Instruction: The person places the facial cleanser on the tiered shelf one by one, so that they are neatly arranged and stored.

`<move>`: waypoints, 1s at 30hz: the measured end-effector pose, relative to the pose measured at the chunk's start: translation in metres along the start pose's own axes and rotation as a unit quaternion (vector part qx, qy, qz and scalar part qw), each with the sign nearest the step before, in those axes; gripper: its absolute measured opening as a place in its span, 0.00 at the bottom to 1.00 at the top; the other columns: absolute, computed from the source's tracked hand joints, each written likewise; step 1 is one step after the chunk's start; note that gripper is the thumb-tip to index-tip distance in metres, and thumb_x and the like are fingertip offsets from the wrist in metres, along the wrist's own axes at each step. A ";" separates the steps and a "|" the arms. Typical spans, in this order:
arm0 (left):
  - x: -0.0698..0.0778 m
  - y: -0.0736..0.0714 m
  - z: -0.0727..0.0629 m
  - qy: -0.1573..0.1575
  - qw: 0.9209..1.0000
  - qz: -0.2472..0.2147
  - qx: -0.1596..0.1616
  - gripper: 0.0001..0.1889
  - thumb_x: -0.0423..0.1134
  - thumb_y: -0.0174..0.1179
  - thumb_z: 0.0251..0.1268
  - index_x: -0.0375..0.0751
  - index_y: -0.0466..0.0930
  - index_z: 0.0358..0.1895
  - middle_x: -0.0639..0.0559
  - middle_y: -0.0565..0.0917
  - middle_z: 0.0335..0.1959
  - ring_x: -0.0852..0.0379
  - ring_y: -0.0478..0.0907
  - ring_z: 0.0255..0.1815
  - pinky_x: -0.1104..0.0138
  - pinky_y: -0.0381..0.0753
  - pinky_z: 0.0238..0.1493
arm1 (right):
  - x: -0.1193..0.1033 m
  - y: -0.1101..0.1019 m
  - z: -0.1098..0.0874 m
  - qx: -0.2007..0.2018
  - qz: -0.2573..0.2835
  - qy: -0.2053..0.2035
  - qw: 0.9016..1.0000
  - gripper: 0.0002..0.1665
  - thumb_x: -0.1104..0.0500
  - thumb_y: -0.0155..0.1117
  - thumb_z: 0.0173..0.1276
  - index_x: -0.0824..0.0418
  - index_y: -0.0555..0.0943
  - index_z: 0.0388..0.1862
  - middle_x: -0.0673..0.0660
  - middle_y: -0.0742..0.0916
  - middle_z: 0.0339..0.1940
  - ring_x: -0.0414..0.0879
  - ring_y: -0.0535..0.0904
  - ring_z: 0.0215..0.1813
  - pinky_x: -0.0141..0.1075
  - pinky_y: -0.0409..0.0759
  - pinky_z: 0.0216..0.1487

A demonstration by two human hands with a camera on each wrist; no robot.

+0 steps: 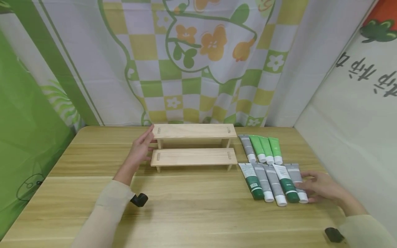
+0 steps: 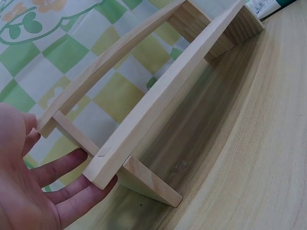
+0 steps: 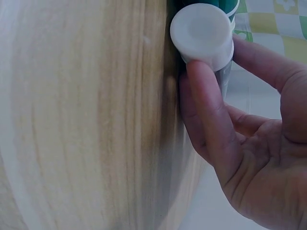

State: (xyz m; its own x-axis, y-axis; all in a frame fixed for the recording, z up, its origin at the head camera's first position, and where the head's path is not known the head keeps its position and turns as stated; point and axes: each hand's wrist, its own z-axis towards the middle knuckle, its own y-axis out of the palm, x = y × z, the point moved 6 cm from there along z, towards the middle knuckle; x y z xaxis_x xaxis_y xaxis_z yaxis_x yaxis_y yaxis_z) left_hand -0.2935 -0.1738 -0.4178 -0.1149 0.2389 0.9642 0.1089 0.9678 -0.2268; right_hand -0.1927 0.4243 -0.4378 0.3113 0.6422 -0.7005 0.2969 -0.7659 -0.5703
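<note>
A two-tier wooden rack [image 1: 193, 156] stands upright in the middle of the table. My left hand [image 1: 141, 148] is at its left end. In the left wrist view, the fingers [image 2: 72, 191] reach out fairly straight, touching the ends of the planks. On the right, my right hand [image 1: 321, 186] holds the outermost grey tube [image 1: 294, 172] of the front row, with fingers and thumb around its side. The right wrist view shows the fingers [image 3: 211, 105] against the tube's white cap [image 3: 201, 33]; the rest of that tube is mostly hidden.
Left of the held tube lie several grey tubes [image 1: 273, 181] and white-and-green tubes [image 1: 284, 181]. Behind them, another grey tube [image 1: 247, 146] lies beside several bright green tubes [image 1: 265, 146]. A patterned curtain [image 1: 198, 86] hangs at the table's back edge; a white wall cloth [image 1: 350, 131] borders the right.
</note>
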 end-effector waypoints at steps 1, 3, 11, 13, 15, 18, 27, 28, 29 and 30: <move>0.000 0.000 0.000 -0.001 1.000 0.000 0.002 0.28 0.66 0.39 0.78 0.81 0.50 0.77 0.40 0.58 0.78 0.31 0.67 0.66 0.40 0.77 0.57 | 0.000 0.000 0.000 0.001 -0.001 0.003 1.000 0.48 0.54 0.69 0.70 0.82 0.53 0.72 0.63 0.84 0.43 0.49 0.83 0.37 0.45 0.88 0.33; -0.001 0.000 0.001 0.000 1.000 0.001 0.004 0.27 0.65 0.39 0.78 0.82 0.50 0.77 0.41 0.58 0.78 0.32 0.67 0.66 0.41 0.78 0.56 | -0.001 0.000 0.000 -0.001 -0.003 0.002 1.000 0.48 0.54 0.68 0.71 0.82 0.53 0.72 0.63 0.84 0.43 0.49 0.83 0.38 0.45 0.88 0.33; -0.001 0.000 0.000 0.009 1.000 -0.001 0.003 0.30 0.64 0.40 0.78 0.73 0.48 0.80 0.38 0.60 0.77 0.30 0.67 0.66 0.40 0.78 0.56 | 0.000 0.001 -0.001 0.002 -0.002 0.008 1.000 0.49 0.55 0.69 0.69 0.82 0.54 0.71 0.60 0.85 0.40 0.49 0.83 0.38 0.45 0.88 0.33; 0.000 0.000 0.000 0.011 1.000 -0.002 0.004 0.31 0.63 0.40 0.79 0.71 0.49 0.80 0.38 0.61 0.77 0.30 0.67 0.65 0.40 0.78 0.56 | 0.000 0.001 -0.001 0.002 -0.003 0.004 1.000 0.48 0.55 0.69 0.69 0.82 0.54 0.71 0.59 0.85 0.38 0.49 0.83 0.37 0.45 0.88 0.32; 0.000 0.000 -0.001 0.011 1.000 -0.001 0.006 0.30 0.63 0.40 0.79 0.71 0.49 0.80 0.38 0.60 0.77 0.30 0.68 0.65 0.41 0.79 0.55 | 0.001 0.001 -0.001 0.003 0.000 0.001 1.000 0.47 0.55 0.69 0.69 0.82 0.55 0.71 0.58 0.86 0.37 0.50 0.83 0.36 0.45 0.88 0.32; 0.001 0.000 -0.001 0.012 1.000 -0.001 0.009 0.30 0.63 0.40 0.79 0.72 0.49 0.80 0.39 0.60 0.77 0.31 0.68 0.64 0.44 0.81 0.52 | 0.002 0.000 -0.001 0.000 0.002 -0.009 1.000 0.46 0.56 0.68 0.70 0.83 0.54 0.70 0.58 0.86 0.35 0.50 0.84 0.36 0.45 0.88 0.31; 0.003 0.002 -0.003 0.017 1.000 -0.003 0.015 0.29 0.62 0.40 0.79 0.74 0.51 0.79 0.38 0.61 0.76 0.32 0.69 0.62 0.50 0.82 0.48 | -0.007 -0.002 -0.007 -0.011 0.019 -0.047 0.999 0.44 0.60 0.66 0.71 0.83 0.53 0.71 0.60 0.85 0.37 0.51 0.85 0.34 0.47 0.88 0.30; 0.003 0.002 -0.003 0.015 1.000 -0.004 0.016 0.28 0.62 0.40 0.79 0.74 0.51 0.79 0.37 0.62 0.76 0.32 0.69 0.62 0.50 0.82 0.48 | -0.010 -0.002 -0.008 -0.014 0.021 -0.054 0.998 0.43 0.61 0.66 0.71 0.83 0.54 0.70 0.61 0.85 0.37 0.52 0.85 0.34 0.47 0.88 0.29; 0.003 0.002 -0.003 0.014 1.000 -0.005 0.017 0.28 0.62 0.40 0.79 0.74 0.51 0.79 0.37 0.63 0.75 0.32 0.70 0.62 0.50 0.82 0.48 | -0.013 -0.001 -0.009 -0.018 0.024 -0.060 0.998 0.42 0.61 0.66 0.71 0.83 0.55 0.70 0.61 0.85 0.37 0.52 0.85 0.34 0.48 0.88 0.29; 0.003 0.002 -0.003 0.012 1.000 -0.004 0.018 0.28 0.62 0.40 0.79 0.75 0.51 0.79 0.37 0.64 0.74 0.33 0.70 0.62 0.51 0.82 0.47 | -0.016 -0.001 -0.009 -0.020 0.026 -0.065 0.997 0.42 0.62 0.66 0.70 0.83 0.55 0.70 0.61 0.85 0.37 0.52 0.85 0.34 0.48 0.88 0.29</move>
State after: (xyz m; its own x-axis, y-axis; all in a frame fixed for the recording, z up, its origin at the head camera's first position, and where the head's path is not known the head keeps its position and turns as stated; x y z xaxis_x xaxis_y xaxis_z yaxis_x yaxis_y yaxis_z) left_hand -0.2910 -0.1712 -0.4155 -0.0913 0.2296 0.9690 0.0719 0.9720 -0.2236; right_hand -0.1895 0.4148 -0.4224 0.2074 0.5906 -0.7799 0.3208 -0.7942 -0.5161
